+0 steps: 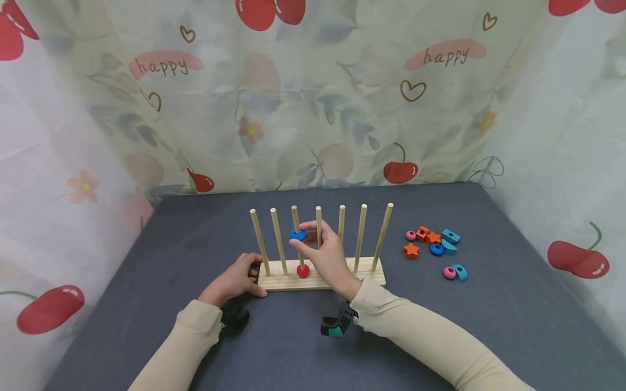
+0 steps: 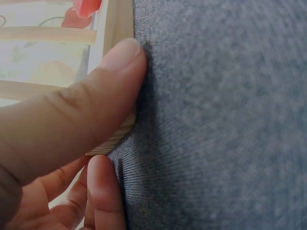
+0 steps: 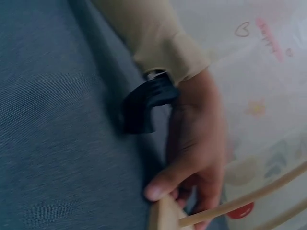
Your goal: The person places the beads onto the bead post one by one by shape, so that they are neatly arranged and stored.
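A wooden board with a row of upright pegs (image 1: 283,282) lies on the dark cloth. My left hand (image 1: 239,277) grips its left end; in the left wrist view the thumb (image 2: 120,62) presses along the front edge and the fingers (image 2: 103,184) curl by the end. Seen from the right wrist, the same left hand (image 3: 196,148) holds the board's corner (image 3: 165,213). Partway up the third peg from the left is a blue bead (image 1: 297,235), pinched between thumb and fingers of my right hand (image 1: 329,260). Below it, a red bead (image 1: 303,271) sits at that peg's foot.
To the board's right lie loose beads: orange stars (image 1: 411,251), pink balls (image 1: 449,273), a blue ring (image 1: 437,250), an orange cube (image 1: 423,233) and light-blue pieces (image 1: 450,236). Behind the dark table (image 1: 205,217) hangs a printed curtain (image 1: 303,108).
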Tool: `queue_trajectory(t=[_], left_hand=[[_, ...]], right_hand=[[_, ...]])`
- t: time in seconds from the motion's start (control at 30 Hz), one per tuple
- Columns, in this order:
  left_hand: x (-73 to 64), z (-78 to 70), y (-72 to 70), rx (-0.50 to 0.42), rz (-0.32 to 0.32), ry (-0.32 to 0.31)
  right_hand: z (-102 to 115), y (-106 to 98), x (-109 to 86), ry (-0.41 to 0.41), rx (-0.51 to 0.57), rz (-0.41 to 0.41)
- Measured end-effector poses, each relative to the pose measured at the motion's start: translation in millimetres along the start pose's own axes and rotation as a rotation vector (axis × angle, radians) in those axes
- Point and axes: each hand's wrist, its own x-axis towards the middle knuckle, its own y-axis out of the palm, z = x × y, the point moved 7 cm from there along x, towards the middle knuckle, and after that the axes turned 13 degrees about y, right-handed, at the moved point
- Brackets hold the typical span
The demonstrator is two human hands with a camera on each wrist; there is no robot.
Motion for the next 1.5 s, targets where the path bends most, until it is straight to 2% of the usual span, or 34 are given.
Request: queue_trajectory(t=[0.17, 0.33, 0.43, 0.67, 1.0, 1.23, 1.4, 1.5], left_hand=[[0.5, 0.5, 0.3, 0.004, 0.0, -0.003], [1.7, 1.5, -0.1, 0.01, 0.002, -0.001], [2.6, 2.2, -0.3, 0.013, 0.004, 0.002], [2.2, 3.7, -0.3, 0.023, 0.007, -0.011], [0.7, 1.9, -0.3, 0.015, 0.009, -0.009], [0.7, 1.2, -0.4, 0.011, 0.006, -0.006], [0.8, 1.5, -0.1, 0.008, 0.004, -0.003], [0.7, 2.2, 0.6, 0.008, 0.002, -0.002]], right_hand=[[-30.6, 4.2, -2.5, 0.048, -0.033, 0.03], [-64.5, 8.5, -5.6, 0.155, -0.084, 0.064], [-76.1, 9.6, -5.7, 0.195, -0.1, 0.075], [-77.1, 11.5, -6.0, 0.229, -0.1, 0.094], [-49.4, 11.0, -17.8, 0.234, -0.094, 0.123], [-76.6, 11.2, -7.9, 0.229, -0.054, 0.127], [-80.9, 8.8, -8.4, 0.223, -0.016, 0.158], [-82.0, 5.6, -13.4, 0.236, -0.041, 0.161]])
